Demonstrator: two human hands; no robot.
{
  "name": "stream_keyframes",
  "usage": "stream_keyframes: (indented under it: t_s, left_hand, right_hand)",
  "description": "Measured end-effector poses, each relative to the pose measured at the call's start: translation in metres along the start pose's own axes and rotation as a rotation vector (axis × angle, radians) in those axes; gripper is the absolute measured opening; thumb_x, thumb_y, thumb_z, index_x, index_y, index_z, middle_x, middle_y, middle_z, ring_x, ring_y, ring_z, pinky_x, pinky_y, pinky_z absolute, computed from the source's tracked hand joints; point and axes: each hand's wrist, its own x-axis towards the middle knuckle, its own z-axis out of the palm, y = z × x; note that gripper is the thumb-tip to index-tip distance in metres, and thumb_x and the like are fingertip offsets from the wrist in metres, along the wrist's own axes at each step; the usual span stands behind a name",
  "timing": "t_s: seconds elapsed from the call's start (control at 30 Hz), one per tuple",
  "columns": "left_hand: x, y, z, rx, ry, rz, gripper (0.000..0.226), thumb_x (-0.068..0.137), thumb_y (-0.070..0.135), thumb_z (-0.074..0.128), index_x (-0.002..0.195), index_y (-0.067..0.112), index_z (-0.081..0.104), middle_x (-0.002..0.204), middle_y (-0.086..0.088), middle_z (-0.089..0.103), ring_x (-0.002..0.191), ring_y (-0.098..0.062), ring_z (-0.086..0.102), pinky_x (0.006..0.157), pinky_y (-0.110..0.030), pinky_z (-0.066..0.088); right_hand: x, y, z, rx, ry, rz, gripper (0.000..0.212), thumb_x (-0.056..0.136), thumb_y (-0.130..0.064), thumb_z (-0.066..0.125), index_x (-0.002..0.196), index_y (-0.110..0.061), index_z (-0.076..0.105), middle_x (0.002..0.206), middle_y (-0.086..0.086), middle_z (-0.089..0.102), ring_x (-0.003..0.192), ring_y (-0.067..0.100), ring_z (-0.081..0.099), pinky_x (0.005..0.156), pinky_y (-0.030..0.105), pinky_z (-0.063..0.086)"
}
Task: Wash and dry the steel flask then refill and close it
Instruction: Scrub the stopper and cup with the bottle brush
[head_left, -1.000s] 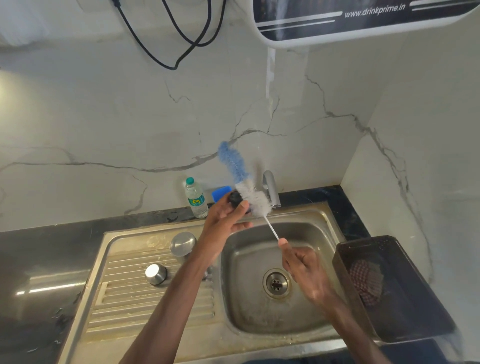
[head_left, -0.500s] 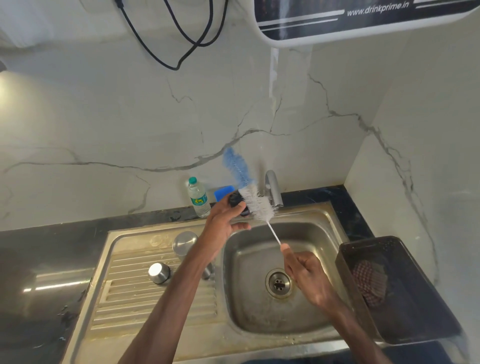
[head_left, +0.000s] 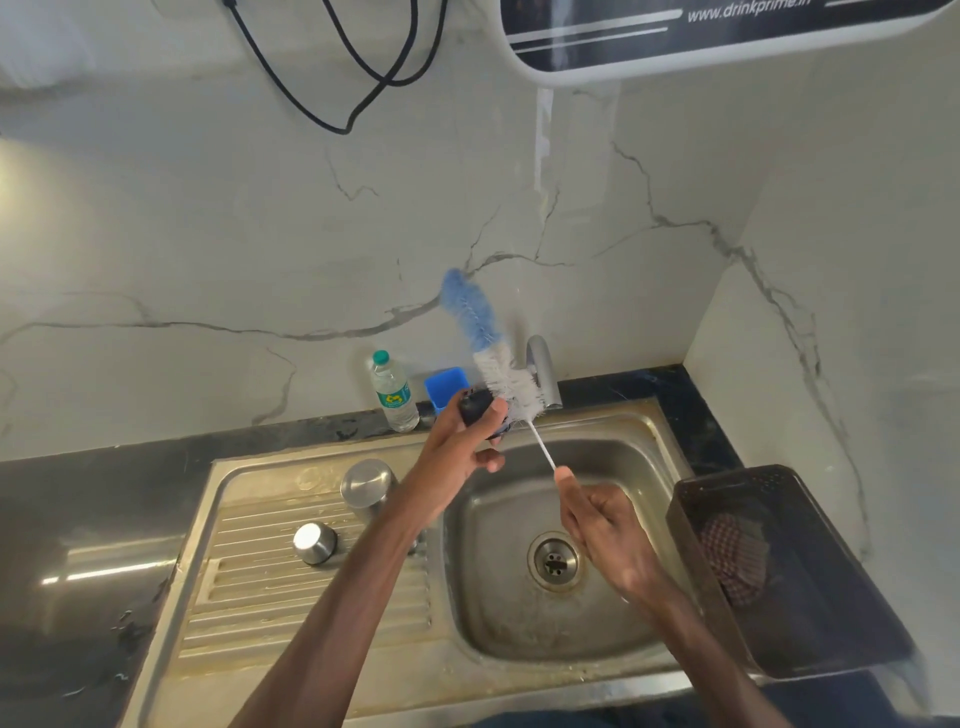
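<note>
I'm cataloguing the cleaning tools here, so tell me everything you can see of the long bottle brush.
The bottle brush is long and slim: fluffy blue bristles at the tip, white bristles below, then a thin white stem. It slants above the sink, tip up and left against the marble wall, crossing in front of the tap. The right hand pinches the stem's lower end. The left hand holds a small dark object, not identifiable, against the white bristles.

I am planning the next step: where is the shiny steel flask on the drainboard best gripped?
Grip the shiny steel flask round its upright body, just under the domed top. Come from above and the left, because the left forearm covers its right side.
</note>
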Motion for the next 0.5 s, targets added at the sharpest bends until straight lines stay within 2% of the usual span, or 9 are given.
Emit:
stream_keyframes:
  t_s: [0.1, 0.23, 0.3, 0.4, 0.5]
  left_hand:
    - [0.002, 0.010, -0.001, 0.031, 0.032, 0.042, 0.042, 0.097, 0.030, 0.070, 0.131, 0.009, 0.058, 0.115, -0.005, 0.065, 0.099, -0.013, 0.064, 0.070, -0.029, 0.054]
    - [0.001, 0.019, -0.008, 0.099, 0.048, 0.059, 0.039, 0.094, 0.024, 0.070, 0.129, 0.008, 0.062, 0.103, 0.005, 0.074, 0.095, -0.012, 0.068, 0.071, -0.030, 0.055]
    - [-0.001, 0.014, -0.008, 0.145, 0.056, 0.041, 0.037, 0.091, 0.020, 0.075, 0.126, 0.010, 0.067, 0.103, 0.003, 0.075, 0.094, -0.014, 0.069, 0.071, -0.030, 0.057]
    - [-0.002, 0.003, -0.003, 0.195, 0.083, 0.054, 0.041, 0.090, 0.008, 0.080, 0.129, 0.012, 0.067, 0.112, -0.002, 0.075, 0.093, -0.017, 0.073, 0.075, -0.032, 0.060]
    - [-0.001, 0.006, -0.002, 0.114, 0.116, 0.093, 0.035, 0.089, 0.009, 0.079, 0.122, 0.014, 0.069, 0.110, -0.003, 0.077, 0.093, -0.021, 0.074, 0.079, -0.032, 0.061]
  right_hand:
    - [-0.001, 0.004, -0.003, -0.009, -0.006, 0.005, 0.068, 0.109, -0.045, 0.046, 0.056, -0.008, 0.027, 0.050, 0.001, 0.025, 0.047, 0.017, 0.022, 0.048, 0.031, 0.020]
    - [-0.012, 0.015, -0.006, -0.017, -0.022, 0.017, 0.073, 0.102, -0.063, 0.046, 0.056, -0.009, 0.027, 0.050, 0.000, 0.025, 0.046, 0.016, 0.021, 0.046, 0.030, 0.020]
    - [-0.008, 0.009, -0.007, -0.025, -0.005, 0.003, 0.074, 0.102, -0.062, 0.046, 0.056, -0.007, 0.027, 0.049, -0.001, 0.025, 0.046, 0.016, 0.021, 0.047, 0.032, 0.020]
    - [0.005, -0.003, -0.008, -0.038, 0.022, 0.001, 0.072, 0.105, -0.053, 0.045, 0.056, -0.004, 0.028, 0.050, 0.000, 0.025, 0.047, 0.017, 0.022, 0.050, 0.038, 0.020]
    - [0.005, -0.002, -0.007, -0.034, 0.014, 0.000, 0.076, 0.105, -0.058, 0.045, 0.056, -0.002, 0.030, 0.050, 0.001, 0.026, 0.048, 0.017, 0.023, 0.051, 0.038, 0.021]
